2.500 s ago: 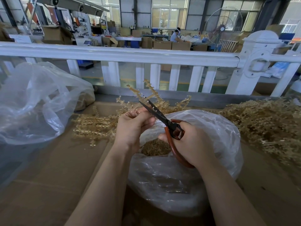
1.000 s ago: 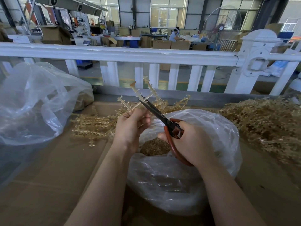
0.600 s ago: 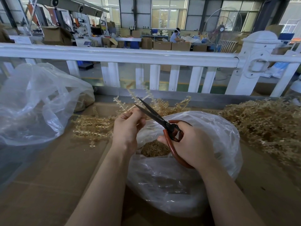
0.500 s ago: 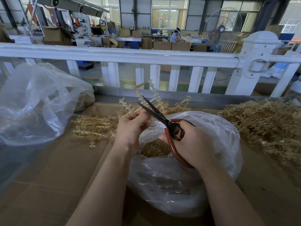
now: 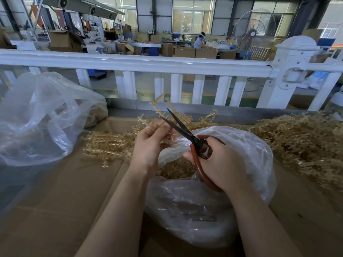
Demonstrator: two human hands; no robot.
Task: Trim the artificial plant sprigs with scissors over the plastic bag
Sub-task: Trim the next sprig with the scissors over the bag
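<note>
My left hand (image 5: 149, 145) pinches a pale yellow plastic sprig (image 5: 157, 108) that sticks up and away from me above the bag's far rim. My right hand (image 5: 220, 164) grips red-handled scissors (image 5: 187, 131); their dark blades are spread apart around the sprig's stem, just above my left fingertips. Below both hands sits a clear plastic bag (image 5: 250, 158), its mouth open onto a heap of small tan trimmings (image 5: 177, 168).
A pile of sprigs (image 5: 109, 143) lies on the cardboard left of my hands, and a bigger tangled heap (image 5: 304, 140) fills the right side. A second clear bag (image 5: 42, 115) bulges at the left. A white railing (image 5: 148, 64) runs across behind the table.
The scissor blades have spread wider apart around the sprig. My left hand has shifted the sprig slightly; both hands stay over the bag.
</note>
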